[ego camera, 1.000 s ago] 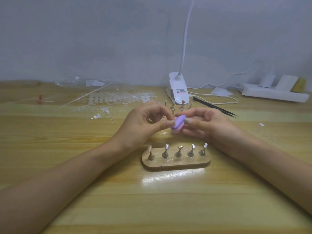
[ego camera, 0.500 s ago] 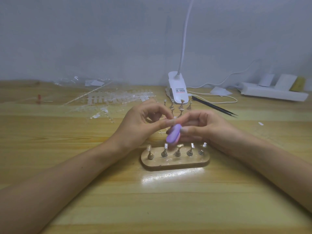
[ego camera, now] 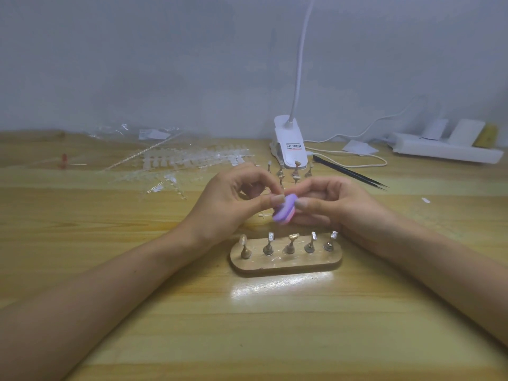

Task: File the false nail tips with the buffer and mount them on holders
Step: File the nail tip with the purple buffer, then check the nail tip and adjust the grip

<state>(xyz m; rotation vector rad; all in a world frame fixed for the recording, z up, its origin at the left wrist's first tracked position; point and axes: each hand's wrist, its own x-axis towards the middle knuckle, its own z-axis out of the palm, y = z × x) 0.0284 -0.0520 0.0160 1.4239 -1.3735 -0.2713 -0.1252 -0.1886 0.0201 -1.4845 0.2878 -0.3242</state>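
My right hand [ego camera: 332, 204] holds a small purple and pink buffer [ego camera: 284, 210] between thumb and fingers, just above the table's middle. My left hand [ego camera: 233, 204] pinches something tiny between thumb and forefinger against the buffer's upper end; it looks like a clear nail tip but is too small to make out. In front of both hands lies a wooden base [ego camera: 286, 261] carrying several metal holders [ego camera: 290, 243]; the leftmost holder [ego camera: 244, 247] bears a clear nail tip.
Strips of clear nail tips [ego camera: 192, 160] and torn plastic lie at the back left. A white clip lamp [ego camera: 290, 147] stands behind the hands, with loose holders [ego camera: 295, 174] before it, black tweezers [ego camera: 351, 173] to its right and a white power strip [ego camera: 445, 151] far right.
The buffer swung down toward the base half a second ago and is now back up between the two hands. The left hand kept its pinch and barely moved.
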